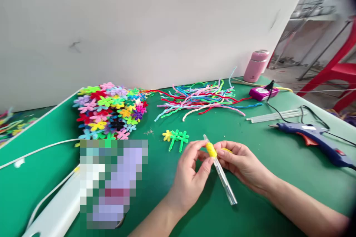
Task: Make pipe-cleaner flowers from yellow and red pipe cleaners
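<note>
Over the green table, my left hand [191, 172] is closed around the upper part of a clear pen [226, 185], which slants down to the right. A yellow pipe cleaner [211, 150] is coiled round the pen near its upper end. The fingers of my right hand [241, 159] are pinched on the loose yellow end beside the coil. Just beyond my left hand lie small green pipe-cleaner flowers with stems [183, 139] and a yellow flower [167, 135].
Colourful fuzzy flowers [111, 111] are heaped at the left, with loose pipe cleaners [200, 98] behind my hands. To the right lie a blue glue gun [308, 133], glue sticks [278, 115] and a purple power strip [263, 92]. A pink flask [256, 66] stands by the white partition [155, 33].
</note>
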`<action>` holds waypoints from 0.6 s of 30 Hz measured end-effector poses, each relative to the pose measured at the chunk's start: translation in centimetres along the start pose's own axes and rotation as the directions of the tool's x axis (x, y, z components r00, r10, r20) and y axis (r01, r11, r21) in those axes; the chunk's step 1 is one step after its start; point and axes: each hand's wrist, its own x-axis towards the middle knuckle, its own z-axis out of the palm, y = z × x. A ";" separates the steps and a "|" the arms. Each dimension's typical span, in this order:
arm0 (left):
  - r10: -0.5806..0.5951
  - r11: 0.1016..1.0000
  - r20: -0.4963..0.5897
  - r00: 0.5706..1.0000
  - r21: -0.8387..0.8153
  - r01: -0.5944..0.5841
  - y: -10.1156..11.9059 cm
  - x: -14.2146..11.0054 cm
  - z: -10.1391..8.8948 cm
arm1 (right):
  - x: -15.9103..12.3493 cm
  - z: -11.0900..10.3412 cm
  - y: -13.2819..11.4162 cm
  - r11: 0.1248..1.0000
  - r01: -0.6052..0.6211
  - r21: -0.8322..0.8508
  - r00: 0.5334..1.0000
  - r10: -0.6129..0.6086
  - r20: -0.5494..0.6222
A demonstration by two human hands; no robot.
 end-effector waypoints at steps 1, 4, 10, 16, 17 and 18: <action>0.043 0.999 0.002 0.999 0.026 -0.043 -0.1 -0.1 0.0 | 0.0 0.0 0.0 1.000 -0.023 0.021 1.000 0.023 0.004; 0.096 0.993 0.001 0.995 0.065 -0.096 -0.3 -0.1 0.0 | -0.1 -0.1 0.1 0.997 -0.063 0.050 0.998 0.062 0.021; 0.047 0.999 -0.037 0.998 0.018 -0.046 -0.1 -0.1 0.2 | -0.2 0.1 0.2 0.998 -0.063 0.024 0.998 0.063 0.005; -0.022 0.996 -0.056 0.998 -0.092 0.017 0.3 -0.1 0.4 | -0.5 0.5 0.2 0.992 0.043 -0.119 0.998 -0.047 -0.030; -0.033 0.994 -0.059 0.998 -0.103 0.026 0.4 -0.1 0.4 | -0.5 0.6 0.2 0.988 0.062 -0.144 0.997 -0.068 -0.036; -0.041 0.993 -0.062 0.997 -0.111 0.034 0.5 -0.1 0.4 | -0.5 0.6 0.2 0.983 0.079 -0.167 0.995 -0.087 -0.042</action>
